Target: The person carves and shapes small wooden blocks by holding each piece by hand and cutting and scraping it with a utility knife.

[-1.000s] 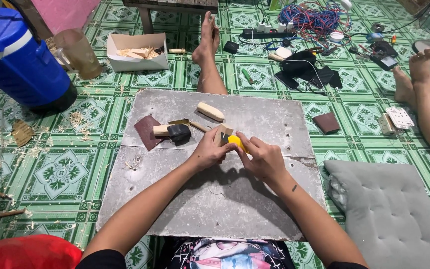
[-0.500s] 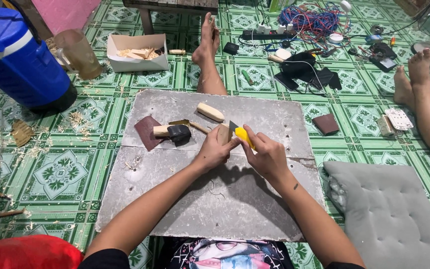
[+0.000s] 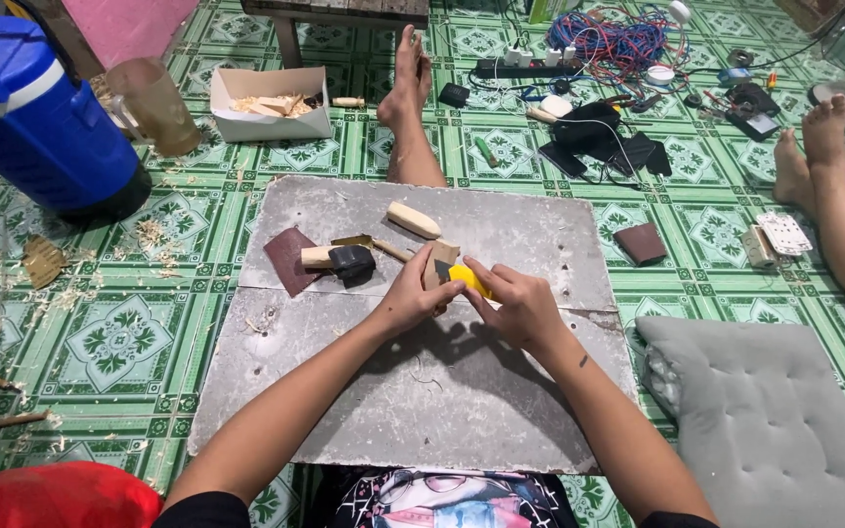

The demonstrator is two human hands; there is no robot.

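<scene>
My left hand [image 3: 413, 293] and my right hand [image 3: 515, 308] meet over the middle of a grey board [image 3: 413, 391] on the floor. Between them I hold a small pale wooden piece [image 3: 439, 259] and a yellow-handled cutter [image 3: 466, 279]; the left fingers pinch the wood, the right fingers grip the yellow handle. Just left of my hands lie a short mallet with a black head [image 3: 344, 262], a dark sheet of sandpaper [image 3: 288, 256] and a rounded wooden block [image 3: 413, 220].
A blue water cooler [image 3: 41, 122] and a plastic mug [image 3: 156, 106] stand far left. A cardboard box of wood scraps [image 3: 271, 103] sits behind. A grey cushion [image 3: 765, 420] lies right. Bare legs [image 3: 408, 108] stretch out behind the board and at right; tangled cables [image 3: 618, 44] lie beyond.
Both hands have shifted slightly away from me on the board, and the wooden piece now stands more upright above the yellow handle. Nothing else has moved.
</scene>
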